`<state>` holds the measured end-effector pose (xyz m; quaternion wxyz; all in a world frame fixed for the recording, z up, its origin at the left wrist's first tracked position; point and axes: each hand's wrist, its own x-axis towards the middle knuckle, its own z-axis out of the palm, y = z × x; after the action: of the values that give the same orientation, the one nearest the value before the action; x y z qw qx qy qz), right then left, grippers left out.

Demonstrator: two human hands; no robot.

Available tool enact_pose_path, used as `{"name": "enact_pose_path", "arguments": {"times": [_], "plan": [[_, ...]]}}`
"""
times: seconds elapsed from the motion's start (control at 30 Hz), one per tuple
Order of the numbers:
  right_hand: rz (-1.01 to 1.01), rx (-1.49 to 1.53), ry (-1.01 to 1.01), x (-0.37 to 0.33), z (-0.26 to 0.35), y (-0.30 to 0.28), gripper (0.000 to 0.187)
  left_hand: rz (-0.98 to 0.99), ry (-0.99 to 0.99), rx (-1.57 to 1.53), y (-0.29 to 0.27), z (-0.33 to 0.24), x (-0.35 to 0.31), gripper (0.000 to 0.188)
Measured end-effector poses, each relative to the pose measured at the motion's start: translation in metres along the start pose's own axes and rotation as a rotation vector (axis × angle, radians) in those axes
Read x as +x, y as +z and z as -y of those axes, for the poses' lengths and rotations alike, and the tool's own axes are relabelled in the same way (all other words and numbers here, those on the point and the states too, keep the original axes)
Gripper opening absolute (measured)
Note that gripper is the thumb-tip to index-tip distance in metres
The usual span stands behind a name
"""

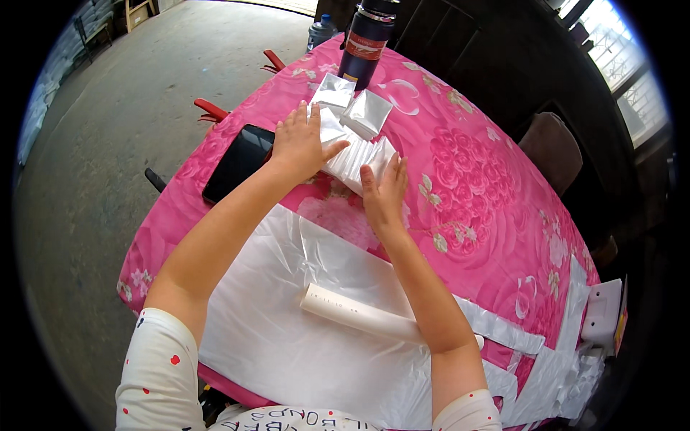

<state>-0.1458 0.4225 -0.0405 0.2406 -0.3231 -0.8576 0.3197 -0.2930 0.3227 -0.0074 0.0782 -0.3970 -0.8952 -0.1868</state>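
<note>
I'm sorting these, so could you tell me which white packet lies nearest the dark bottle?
The folded white packet just below the dark bottle; the others lie nearer the hands.

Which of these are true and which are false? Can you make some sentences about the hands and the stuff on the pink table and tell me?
1. Both hands rest on a row of white folded packets. True: the left hand and the right hand lie on the white packets.
2. The black phone lies to the right of the right hand. False: the black phone lies left of the left hand.
3. A white tube lies on the white plastic sheet. True: the white tube lies on the plastic sheet.
4. The dark bottle lies tipped over. False: the dark bottle stands upright at the table's far end.
5. The tablecloth is blue. False: the tablecloth is pink and flowered.
</note>
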Motion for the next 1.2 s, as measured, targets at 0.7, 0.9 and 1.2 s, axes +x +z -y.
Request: {"name": "enact_pose_path", "arguments": {"times": [0.7, 0.9, 1.2], "plan": [[-0.075, -0.279, -0.295, -0.006, -0.024, -0.016, 0.075, -0.098, 0.267, -0.161, -0.018, 0.007, -0.025, 0.074], [-0.087, -0.257, -0.28, -0.006, -0.024, -0.014, 0.078, 0.001, 0.417, -0.067, -0.02, 0.02, -0.034, 0.069], [-0.089, -0.267, -0.256, -0.007, -0.023, -0.014, 0.08, -0.022, 0.417, -0.017, -0.011, 0.028, -0.032, 0.074]]}}
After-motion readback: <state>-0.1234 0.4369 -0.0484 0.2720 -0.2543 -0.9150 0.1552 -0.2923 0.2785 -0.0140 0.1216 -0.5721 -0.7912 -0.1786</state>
